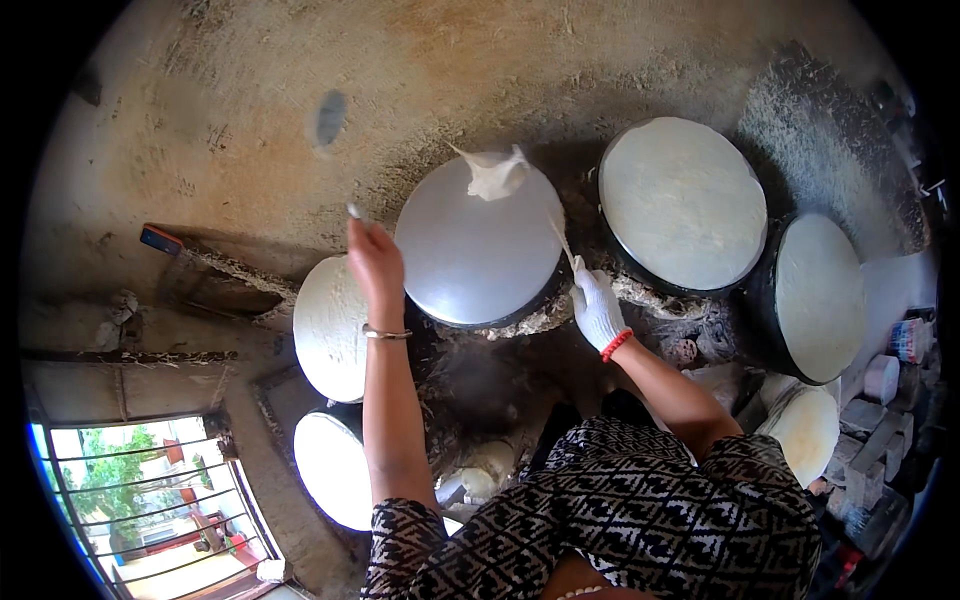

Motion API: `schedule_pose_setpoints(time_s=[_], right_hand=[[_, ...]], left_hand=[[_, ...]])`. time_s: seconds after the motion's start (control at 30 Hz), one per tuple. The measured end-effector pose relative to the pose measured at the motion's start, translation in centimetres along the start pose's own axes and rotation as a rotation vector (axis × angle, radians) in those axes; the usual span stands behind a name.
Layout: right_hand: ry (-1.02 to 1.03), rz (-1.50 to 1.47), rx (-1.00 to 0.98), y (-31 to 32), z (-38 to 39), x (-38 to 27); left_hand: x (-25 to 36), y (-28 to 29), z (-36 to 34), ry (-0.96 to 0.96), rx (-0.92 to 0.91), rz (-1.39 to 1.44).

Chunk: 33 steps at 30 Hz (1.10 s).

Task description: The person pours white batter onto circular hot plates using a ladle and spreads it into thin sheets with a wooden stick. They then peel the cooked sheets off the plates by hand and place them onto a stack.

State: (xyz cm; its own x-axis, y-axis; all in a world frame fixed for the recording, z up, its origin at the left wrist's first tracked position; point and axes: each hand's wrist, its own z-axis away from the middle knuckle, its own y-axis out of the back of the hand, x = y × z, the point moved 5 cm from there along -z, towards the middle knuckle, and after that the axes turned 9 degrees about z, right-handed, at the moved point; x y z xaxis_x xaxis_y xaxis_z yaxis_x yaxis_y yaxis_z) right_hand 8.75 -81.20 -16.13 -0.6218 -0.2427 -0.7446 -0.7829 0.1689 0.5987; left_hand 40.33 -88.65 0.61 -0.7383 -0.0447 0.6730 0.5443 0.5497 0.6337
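our left hand [373, 262] pinches a thin stick; our gloved right hand [596, 310] grips another. center griddle [480, 250] carries only a dough lump [496, 175], not spread; right griddles [683, 204] already covered.

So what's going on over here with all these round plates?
A person leans over a grey round griddle with a lump of white dough at its far edge. The gloved right hand holds a thin stick over the griddle; the bare left hand grips something small. The other griddles around are already coated white.
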Motion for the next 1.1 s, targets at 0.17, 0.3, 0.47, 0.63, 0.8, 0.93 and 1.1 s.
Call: schedule_pose_setpoints(time_s=[0.17, 0.3, 0.47, 0.63, 0.8, 0.93, 1.1], right_hand=[[-0.101, 0.218, -0.135, -8.4, -4.3, -4.0], [-0.184, 0.105, -0.219, -9.1, -5.9, -5.0], [-0.276, 0.074, -0.178, -9.6, -4.8, -6.2], [-0.048, 0.147, -0.221, -12.0, -5.6, -6.7], [-0.249, 0.088, -0.274, -11.9, -8.1, -3.2], [0.217, 0.213, -0.211, -12.8, -7.2, -7.0], [-0.061, 0.167, -0.148, -11.1, -9.4, -4.2]], left_hand=[[-1.9, 2.6, 1.5, 0.552, -0.275, 1.007], [-5.0, 6.0, 5.2, 0.743, -0.508, 0.992], [-8.2, 10.3, 9.4, 0.829, -0.520, 0.940], [-11.0, 12.7, 13.9, 0.918, -0.493, 0.978], [-11.3, 15.1, 18.2, 0.995, -0.494, 0.991], [-10.7, 16.9, 21.4, 1.060, -0.505, 1.004], [-10.8, 19.0, 25.9, 1.112, -0.539, 1.001]])
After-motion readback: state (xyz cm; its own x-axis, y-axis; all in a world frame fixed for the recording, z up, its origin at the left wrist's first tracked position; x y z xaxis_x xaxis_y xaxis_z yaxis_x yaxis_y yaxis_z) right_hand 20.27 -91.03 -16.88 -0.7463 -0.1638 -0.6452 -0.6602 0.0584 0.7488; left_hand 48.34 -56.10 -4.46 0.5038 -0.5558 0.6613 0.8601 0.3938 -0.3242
